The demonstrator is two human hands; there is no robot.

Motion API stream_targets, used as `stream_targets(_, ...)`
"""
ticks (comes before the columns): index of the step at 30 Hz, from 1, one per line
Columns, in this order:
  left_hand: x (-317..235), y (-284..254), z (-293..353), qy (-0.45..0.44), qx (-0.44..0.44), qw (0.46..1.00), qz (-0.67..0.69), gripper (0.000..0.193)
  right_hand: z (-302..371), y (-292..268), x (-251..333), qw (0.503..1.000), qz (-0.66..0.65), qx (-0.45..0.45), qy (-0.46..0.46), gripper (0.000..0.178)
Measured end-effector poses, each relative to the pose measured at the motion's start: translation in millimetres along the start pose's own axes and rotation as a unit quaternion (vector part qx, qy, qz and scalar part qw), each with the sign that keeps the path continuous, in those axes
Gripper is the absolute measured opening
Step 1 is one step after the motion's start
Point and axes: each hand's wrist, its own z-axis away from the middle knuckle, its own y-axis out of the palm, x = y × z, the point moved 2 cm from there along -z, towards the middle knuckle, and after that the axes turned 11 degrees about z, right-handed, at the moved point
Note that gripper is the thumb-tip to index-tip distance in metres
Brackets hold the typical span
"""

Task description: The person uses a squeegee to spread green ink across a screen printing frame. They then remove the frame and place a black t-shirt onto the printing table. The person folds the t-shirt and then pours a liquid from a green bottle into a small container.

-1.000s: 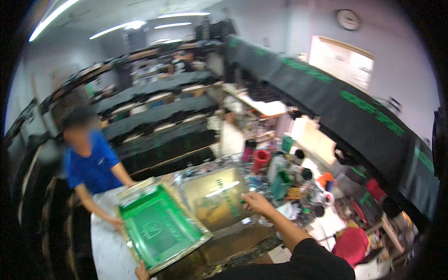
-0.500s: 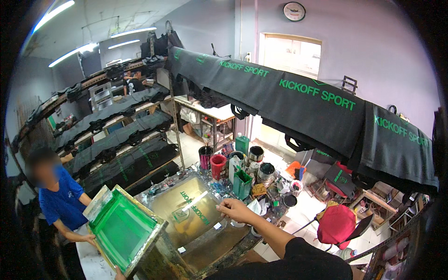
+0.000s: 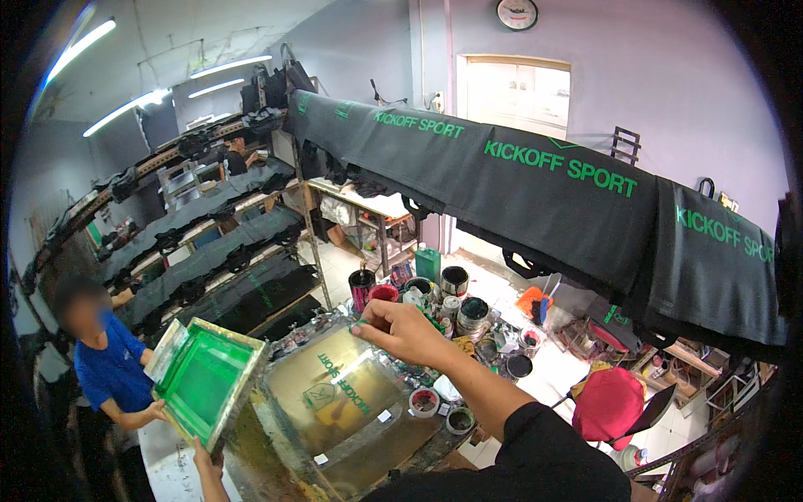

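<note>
My left hand (image 3: 207, 460) is closed on the near lower edge of a screen-printing frame (image 3: 214, 381). The frame has green ink over its mesh and is tilted up at the left. A co-worker in a blue shirt (image 3: 117, 368) has a hand on the frame's left side. My right hand (image 3: 407, 333) hangs over the work table with thumb and fingers pinched together. Whatever is between those fingertips, if anything, is too small to make out. Below it lies a glossy yellowish printing surface (image 3: 293, 376) bearing a green printed design and small white tabs.
Ink cans and tubs, including a red tub (image 3: 383, 293) and a green bottle (image 3: 428, 263), crowd the table's far right. Black printed bags (image 3: 552, 201) hang across the upper right. Racks with black pieces (image 3: 242, 293) stand at the left. A red-covered chair (image 3: 607, 404) stands right.
My right hand has lifted away from the printing surface, up and farther off. The screen frame has shifted slightly left and up, and more of my left hand shows. The view has turned slightly.
</note>
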Motion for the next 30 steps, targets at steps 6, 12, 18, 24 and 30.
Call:
stream_targets(6,-5,49,-37,0.004,0.139,0.990,0.040,0.083,20,10,-44,0.996,0.074,0.049,0.010,0.048)
stream_targets(12,58,52,9,-0.082,0.086,0.980,0.158,0.115,91,25,-87,0.986,0.073,0.097,0.113,0.044)
stream_targets(18,199,-7,38,-0.303,0.020,0.940,0.157,0.085,183,25,-175,0.956,0.039,0.041,0.289,0.036)
stream_targets(24,210,-13,29,-0.268,-0.034,0.961,0.065,0.079,193,-11,-176,0.935,0.036,-0.055,0.349,0.031)
stream_targets(30,220,-37,34,-0.288,-0.014,0.957,0.029,0.078,196,-7,-186,0.924,-0.001,-0.060,0.378,0.028)
